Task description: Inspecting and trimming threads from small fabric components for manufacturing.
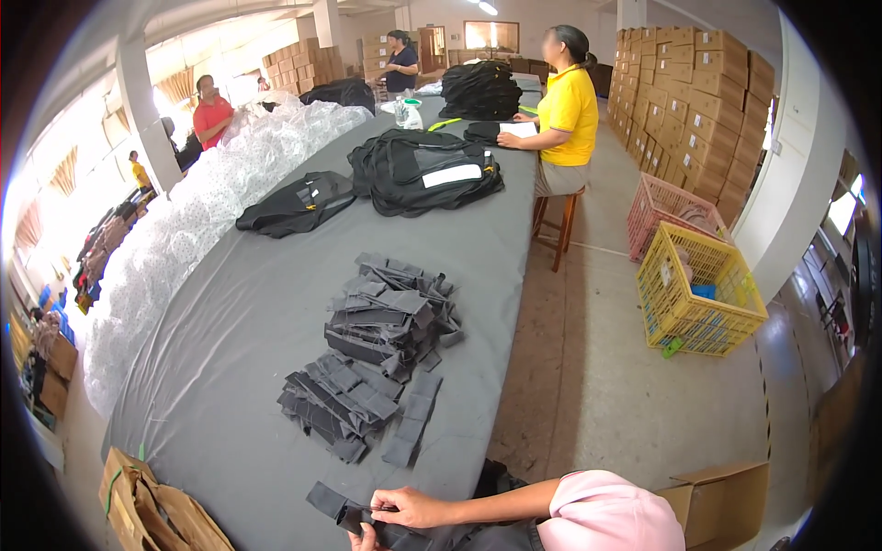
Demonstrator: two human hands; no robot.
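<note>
At the lower edge, my left hand is partly cut off by the frame; its fingers are closed on a dark grey fabric strip. My right hand is closed just above it, against the same strip, with a thin dark thing between the fingers that I cannot make out. Beyond my hands lies a single flat grey fabric strip. Two loose heaps of similar strips, a nearer heap and a farther heap, lie on the grey-covered table.
Black garments are piled farther up the table. White dotted plastic sheeting bulges along its left side. A brown paper bag is at near left. Yellow and pink crates stand on the right floor. A person in yellow sits at the right edge.
</note>
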